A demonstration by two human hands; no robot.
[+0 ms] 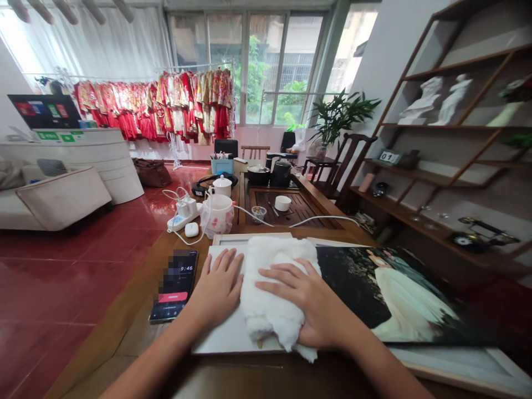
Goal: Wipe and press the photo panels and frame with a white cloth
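Note:
A white fluffy cloth [270, 277], folded and bunched, lies on a flat white board [222, 338] at the near end of the table. My right hand [297, 293] rests on the cloth with its fingers spread; the thumb is hidden behind the hand or cloth. Flat on the board, just left of the cloth, lies my left hand [220, 285], fingers apart and holding nothing. To the right, a large photo print [399, 296] of a figure in a pale gown lies on a light wooden frame [465, 363].
A lit smartphone [174, 288] lies left of the board. Beyond stand a power strip [183, 216], a bagged cup [218, 213], a lidded white mug [222, 185] and a tea tray [299, 208] with a white bowl [283, 203]. A white cable [324, 219] crosses the table. Shelves [457, 127] rise at right.

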